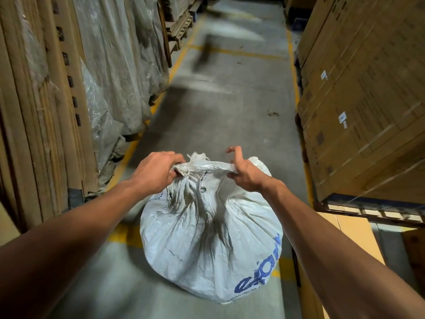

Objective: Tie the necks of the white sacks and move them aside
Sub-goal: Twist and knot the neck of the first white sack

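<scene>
Two hands, left hand (156, 172) and right hand (245, 173), each grip curled tight on the white sack (211, 245) neck, bulk below.

sack (210, 231): on aisle floor (230, 100), centre | left hand (155, 172): on sack's neck, left end | right hand (245, 173): neck, right end | upright cardboard sheets (41, 111): left of sack | stacked cartons (368, 100): right of sack

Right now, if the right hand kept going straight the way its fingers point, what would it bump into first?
The right hand grips the sack at its neck, with its raised fingers pointing up the aisle. Going straight on, it looks free over the bare floor. The boxes stand off to its right, though depth is hard to judge.
</scene>
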Tool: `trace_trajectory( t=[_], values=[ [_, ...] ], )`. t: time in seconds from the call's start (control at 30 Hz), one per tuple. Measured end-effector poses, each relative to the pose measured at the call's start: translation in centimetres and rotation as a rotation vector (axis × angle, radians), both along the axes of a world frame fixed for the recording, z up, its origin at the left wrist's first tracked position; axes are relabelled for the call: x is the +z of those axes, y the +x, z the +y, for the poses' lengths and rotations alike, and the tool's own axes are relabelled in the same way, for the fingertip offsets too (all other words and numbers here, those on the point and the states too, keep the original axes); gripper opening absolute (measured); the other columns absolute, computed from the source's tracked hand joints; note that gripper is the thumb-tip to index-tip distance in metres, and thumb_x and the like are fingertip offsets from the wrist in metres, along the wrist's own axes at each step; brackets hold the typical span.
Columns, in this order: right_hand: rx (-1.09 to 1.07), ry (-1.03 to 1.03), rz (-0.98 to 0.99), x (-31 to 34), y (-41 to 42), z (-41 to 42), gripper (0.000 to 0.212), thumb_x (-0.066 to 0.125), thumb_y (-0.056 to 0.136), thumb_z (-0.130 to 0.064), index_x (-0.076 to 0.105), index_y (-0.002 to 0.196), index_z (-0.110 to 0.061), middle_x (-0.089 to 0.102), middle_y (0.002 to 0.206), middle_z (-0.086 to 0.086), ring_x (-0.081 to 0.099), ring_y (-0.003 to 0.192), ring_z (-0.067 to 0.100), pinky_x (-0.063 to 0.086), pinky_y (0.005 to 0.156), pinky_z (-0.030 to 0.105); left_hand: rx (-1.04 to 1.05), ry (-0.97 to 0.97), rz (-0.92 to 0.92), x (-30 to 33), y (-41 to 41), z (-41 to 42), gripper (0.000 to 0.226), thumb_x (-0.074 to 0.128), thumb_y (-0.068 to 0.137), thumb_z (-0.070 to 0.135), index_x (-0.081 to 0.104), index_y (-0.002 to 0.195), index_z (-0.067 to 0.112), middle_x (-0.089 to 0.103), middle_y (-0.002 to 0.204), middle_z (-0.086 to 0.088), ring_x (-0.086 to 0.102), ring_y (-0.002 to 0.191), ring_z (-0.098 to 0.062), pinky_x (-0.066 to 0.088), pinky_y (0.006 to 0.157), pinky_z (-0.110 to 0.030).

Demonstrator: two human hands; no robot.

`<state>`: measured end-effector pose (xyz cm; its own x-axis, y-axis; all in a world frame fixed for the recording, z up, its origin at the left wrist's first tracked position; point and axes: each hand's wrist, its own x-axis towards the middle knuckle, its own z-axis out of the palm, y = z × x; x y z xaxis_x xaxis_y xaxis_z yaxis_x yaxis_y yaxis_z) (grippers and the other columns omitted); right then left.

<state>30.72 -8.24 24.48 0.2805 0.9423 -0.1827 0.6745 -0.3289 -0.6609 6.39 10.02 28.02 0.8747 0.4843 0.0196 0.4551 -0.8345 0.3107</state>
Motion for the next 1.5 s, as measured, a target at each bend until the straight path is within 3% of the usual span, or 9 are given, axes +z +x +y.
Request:
trace_trajectory(
  t=[0.3,0.4,0.57,0.8,0.97,1.1,1.23,1.33,1.5],
  values=[
    [-0.065,0.148,-0.027,1.0,2.0,-1.0,0.034,0.07,0.096,-0.058,0.062,0.088,-0.026,0.066,0.077,0.003,0.061,0.075,0.024,0.05,0.075,0.037,0.1,-0.084,-0.01,-0.1,-0.7,0.5,0.024,0.087,0.087,0.032,0.067,0.099,0.041,0.068,0.092,0.015,0.065,0.091,-0.019,0.056,0.074,-0.041],
    [-0.046,0.167,-0.153,0.7,1.6,-1.0,0.034,0.066,0.097,-0.06,0.066,0.109,-0.028,0.074,0.093,-0.004,0.069,0.088,0.026,0.056,0.084,0.044,0.093,-0.075,-0.017,-0.1,-0.5,0.1,0.024,0.086,0.088,0.031,0.067,0.101,0.04,0.068,0.094,0.015,0.064,0.092,-0.02,0.056,0.075,-0.041],
    [0.067,0.169,-0.447,0.9,0.1,-0.5,0.068,0.057,0.092,-0.075,0.043,0.148,-0.039,0.072,0.129,0.002,0.069,0.109,0.029,0.057,0.079,0.043,0.078,-0.048,-0.02,0.0,-0.2,0.3,0.022,0.083,0.09,0.031,0.065,0.102,0.039,0.068,0.095,0.012,0.064,0.091,-0.023,0.053,0.071,-0.038],
    [-0.062,0.093,-0.604,0.8,0.0,-2.2,0.053,0.037,0.098,-0.078,0.064,0.114,-0.036,0.075,0.089,-0.003,0.071,0.091,0.032,0.049,0.064,0.037,0.103,-0.088,-0.028,-0.6,-1.2,0.7,0.028,0.079,0.094,0.036,0.06,0.112,0.047,0.07,0.102,0.014,0.067,0.096,-0.025,0.057,0.076,-0.043],
    [-0.267,-0.028,-0.563,0.4,-1.0,-0.4,0.049,0.039,0.106,-0.064,0.069,0.109,-0.025,0.07,0.105,0.007,0.068,0.103,0.038,0.045,0.086,0.044,0.02,-0.105,-0.019,-0.6,-0.2,-0.7,0.02,0.074,0.097,0.034,0.065,0.114,0.042,0.065,0.101,0.012,0.064,0.102,-0.026,0.047,0.088,-0.044],
    [-0.403,-0.136,-0.418,0.7,-1.1,1.8,0.038,0.046,0.109,-0.051,0.065,0.111,-0.018,0.07,0.107,0.017,0.063,0.089,0.042,0.046,0.072,0.04,-0.157,-0.111,0.033,0.0,0.1,-2.2,0.031,0.076,0.092,0.017,0.071,0.115,0.038,0.055,0.096,0.017,0.056,0.108,-0.019,0.034,0.092,-0.042],
    [-0.381,-0.105,-0.453,0.5,-2.0,2.7,0.036,0.047,0.108,-0.051,0.067,0.118,-0.023,0.072,0.105,0.016,0.065,0.088,0.042,0.044,0.071,0.038,-0.333,0.059,-0.021,0.3,0.6,-4.1,0.052,0.076,0.073,0.001,0.076,0.112,0.035,0.047,0.15,0.008,0.04,0.135,-0.023,0.035,0.106,-0.047],
    [-0.342,-0.099,-0.485,0.2,-2.5,3.1,0.029,0.054,0.105,-0.044,0.068,0.121,-0.025,0.073,0.108,0.017,0.07,0.102,0.043,0.047,0.075,0.039,-0.509,0.172,-0.021,0.6,1.5,-4.7,0.049,0.077,0.069,0.009,0.076,0.109,0.037,0.027,0.171,0.005,0.024,0.154,-0.029,0.026,0.118,-0.049],
    [-0.3,-0.099,-0.542,0.1,-1.7,3.1,0.038,0.061,0.1,-0.055,0.071,0.121,-0.025,0.074,0.108,0.017,0.071,0.104,0.042,0.051,0.079,0.038,-0.775,0.316,0.104,0.4,2.9,-4.2,0.032,0.053,0.091,0.041,0.066,0.12,0.039,0.05,0.154,0.008,0.024,0.16,-0.027,0.013,0.132,-0.051]
  ],
)
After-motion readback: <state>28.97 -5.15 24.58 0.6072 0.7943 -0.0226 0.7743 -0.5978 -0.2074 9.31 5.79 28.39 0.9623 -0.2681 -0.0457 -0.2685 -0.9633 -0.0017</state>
